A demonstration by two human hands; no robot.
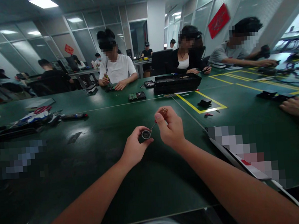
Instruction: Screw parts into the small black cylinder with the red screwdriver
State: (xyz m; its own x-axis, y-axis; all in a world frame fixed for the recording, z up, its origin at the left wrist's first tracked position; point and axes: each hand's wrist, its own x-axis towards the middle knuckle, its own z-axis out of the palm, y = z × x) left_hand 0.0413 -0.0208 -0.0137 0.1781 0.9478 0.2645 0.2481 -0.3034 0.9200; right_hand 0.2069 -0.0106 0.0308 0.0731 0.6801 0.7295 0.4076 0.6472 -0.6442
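Observation:
Between the thumb and fingers of my left hand [133, 146] is a small round metal part [146, 135] with a pale rim and a dark centre, facing me. My right hand [171, 128] is closed around a thin screwdriver [154, 126]. Its slim shaft slants down to the upper right edge of the round part; whether the tip touches it, I cannot tell. A reddish-brown bit of the handle shows above my right thumb. Both hands are over the green table [113, 186].
Further back are a hard drive [137, 96] and a long black box [177, 83]. A small black part [204, 103] sits inside yellow tape. To the left lies a black pen-like tool [74, 116] near piled items. At right are a white-edged flat object [234, 154] and another person's hand [298, 107]. Co-workers sit opposite.

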